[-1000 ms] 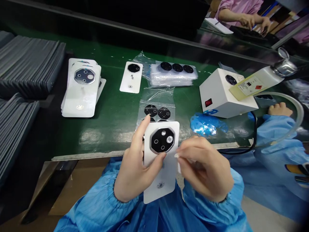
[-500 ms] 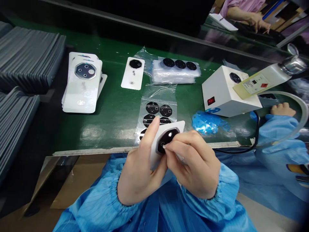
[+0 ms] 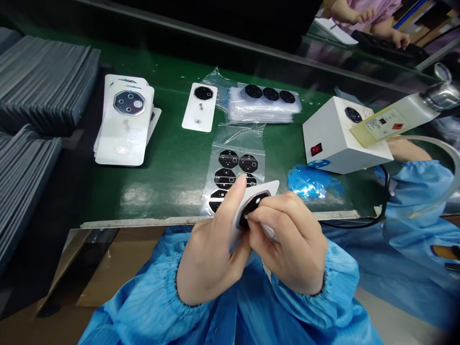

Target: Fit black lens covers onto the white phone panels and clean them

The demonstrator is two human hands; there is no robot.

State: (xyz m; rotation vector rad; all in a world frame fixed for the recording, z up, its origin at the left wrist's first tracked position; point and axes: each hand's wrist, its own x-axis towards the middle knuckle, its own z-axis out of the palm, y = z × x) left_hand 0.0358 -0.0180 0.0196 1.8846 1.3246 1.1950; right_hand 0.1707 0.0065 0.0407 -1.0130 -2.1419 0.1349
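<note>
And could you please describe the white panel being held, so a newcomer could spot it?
Find the green bench and its near edge. There the left hand grips a white panel. Unlike the other panels lying beyond, it is held tilted.

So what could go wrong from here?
The right hand holds a small white-tipped item at the dark plate, so it might scratch or smudge it. The left hand grips the white panel at a tilt; it could slip. The uneven stack of panels may slide.
</note>
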